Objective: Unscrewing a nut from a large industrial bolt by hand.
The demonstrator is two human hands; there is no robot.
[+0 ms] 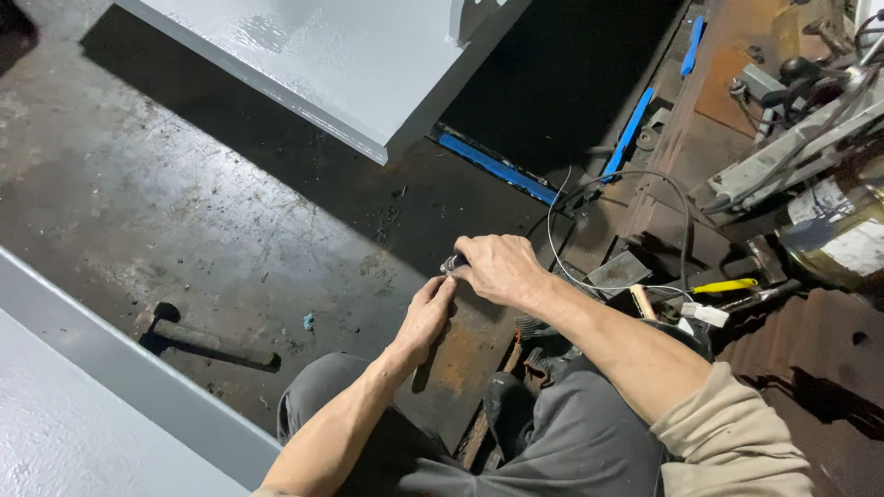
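The right hand (497, 269) is closed around a small dark tool (452, 264) just above the knees, steadying it while the left hand (425, 317), fingers pinched, touches its tip; a hammer (207, 340) lies well left.

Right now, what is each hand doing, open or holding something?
Left hand: fingers pinched at the end of a small dark tool.
Right hand: closed around that same tool, which is mostly hidden.
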